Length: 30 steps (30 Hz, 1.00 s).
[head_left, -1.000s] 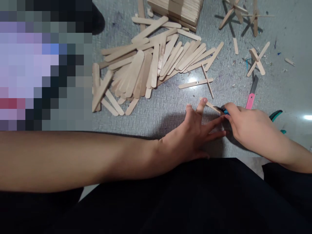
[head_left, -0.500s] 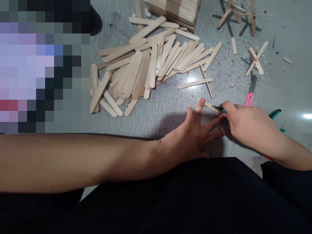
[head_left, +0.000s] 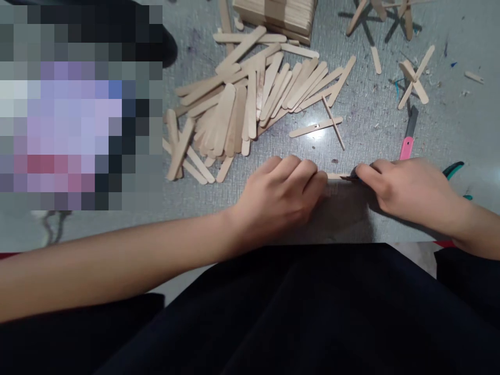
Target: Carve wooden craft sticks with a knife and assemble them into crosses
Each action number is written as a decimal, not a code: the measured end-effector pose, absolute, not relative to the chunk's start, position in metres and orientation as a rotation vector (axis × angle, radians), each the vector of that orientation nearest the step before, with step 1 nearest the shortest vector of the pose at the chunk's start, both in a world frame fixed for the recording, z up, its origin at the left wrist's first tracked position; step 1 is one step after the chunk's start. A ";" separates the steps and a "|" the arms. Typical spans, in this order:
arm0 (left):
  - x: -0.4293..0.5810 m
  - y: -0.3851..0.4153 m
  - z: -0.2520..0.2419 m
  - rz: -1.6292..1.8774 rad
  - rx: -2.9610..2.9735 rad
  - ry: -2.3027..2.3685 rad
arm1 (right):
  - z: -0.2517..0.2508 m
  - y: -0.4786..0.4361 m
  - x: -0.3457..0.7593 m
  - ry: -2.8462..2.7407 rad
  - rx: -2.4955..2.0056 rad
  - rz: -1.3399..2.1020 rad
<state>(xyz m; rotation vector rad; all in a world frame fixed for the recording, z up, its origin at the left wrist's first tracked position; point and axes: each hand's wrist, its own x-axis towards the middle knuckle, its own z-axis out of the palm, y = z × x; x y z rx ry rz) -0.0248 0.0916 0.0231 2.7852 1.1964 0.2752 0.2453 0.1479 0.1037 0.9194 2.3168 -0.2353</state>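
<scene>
My left hand (head_left: pixel 283 195) rests on the grey floor with its fingers curled, pressing down one end of a thin wooden stick (head_left: pixel 336 176). My right hand (head_left: pixel 406 190) is closed around a small cutting tool whose dark tip (head_left: pixel 351 178) touches the stick's other end. Only a short piece of the stick shows between the two hands. Most of the tool is hidden inside the right hand.
A loose heap of wooden craft sticks (head_left: pixel 250 99) lies beyond my hands, with a stacked bundle (head_left: pixel 275 13) behind it. Crossed stick pieces (head_left: pixel 414 78) and a pink-handled knife (head_left: pixel 408 136) lie at the right. Teal-handled pliers (head_left: pixel 453 171) peek from behind my right hand. My dark-clothed lap fills the foreground.
My left hand's fingers, spread flat before, have curled over the stick's end. The stick now lies level between my hands. The right hand keeps the tool at the stick.
</scene>
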 end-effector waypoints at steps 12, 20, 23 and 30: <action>-0.006 0.099 0.027 0.053 2.600 1.421 | 0.096 0.139 0.246 2.383 0.888 -0.192; -0.015 0.090 0.024 0.151 2.645 1.376 | 0.093 0.135 0.247 2.416 0.943 -0.218; -0.020 0.089 0.023 0.185 2.640 1.354 | 0.091 0.133 0.247 2.432 0.938 -0.214; -0.016 0.087 0.024 0.175 2.670 1.431 | 0.090 0.130 0.245 2.420 0.926 -0.188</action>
